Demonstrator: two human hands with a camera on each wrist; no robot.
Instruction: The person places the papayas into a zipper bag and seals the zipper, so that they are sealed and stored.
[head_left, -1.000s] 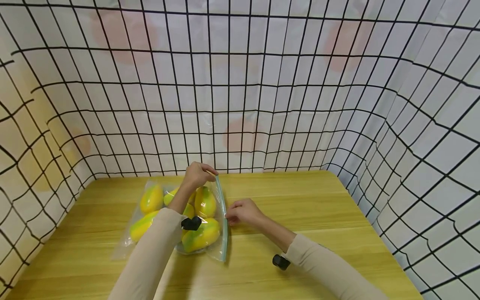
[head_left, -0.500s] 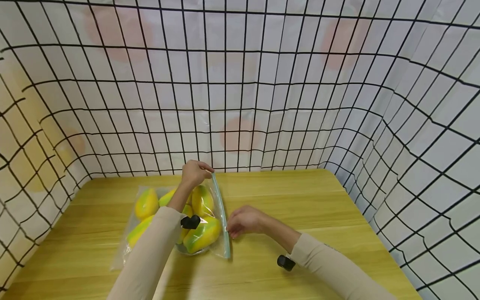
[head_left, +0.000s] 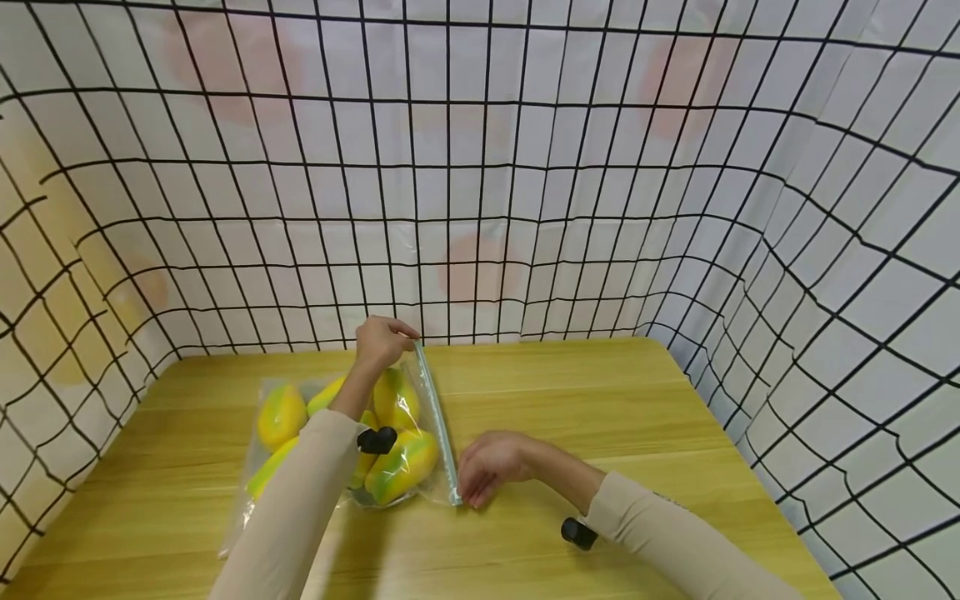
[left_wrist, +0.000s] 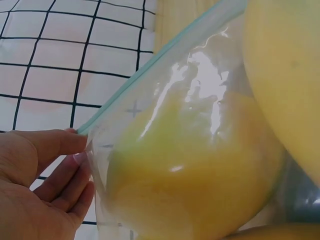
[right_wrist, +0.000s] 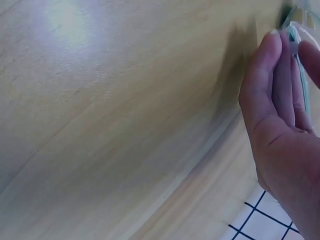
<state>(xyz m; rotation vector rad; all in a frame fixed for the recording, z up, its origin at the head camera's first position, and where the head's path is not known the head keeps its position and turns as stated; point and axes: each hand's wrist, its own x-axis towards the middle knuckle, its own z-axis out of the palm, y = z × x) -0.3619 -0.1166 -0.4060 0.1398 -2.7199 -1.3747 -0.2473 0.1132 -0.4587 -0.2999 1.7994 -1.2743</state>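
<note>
A clear zip bag (head_left: 438,482) lies on the wooden table with several yellow-green, mango-like fruits (head_left: 401,467) inside. Its pale blue-green zip strip (head_left: 437,408) runs along the right side. At the strip's far end, my left hand (head_left: 381,342) pinches the bag's corner; the left wrist view shows thumb and finger on that corner, a big fruit (left_wrist: 200,165) close behind the film. My right hand (head_left: 493,468) is at the strip's near end, pinching a small whitish slider (right_wrist: 294,47) between thumb and fingers. My left forearm hides part of the bag.
White sheeting behind a black wire grid (head_left: 480,167) encloses the table's back and sides. The wooden tabletop (head_left: 600,400) extends to the right of the bag. A black wrist camera mount (head_left: 579,533) hangs below the right sleeve.
My right hand has slid along the zip strip toward me, from about its middle to the near end. My left hand keeps the far corner and has shifted slightly left with the bag.
</note>
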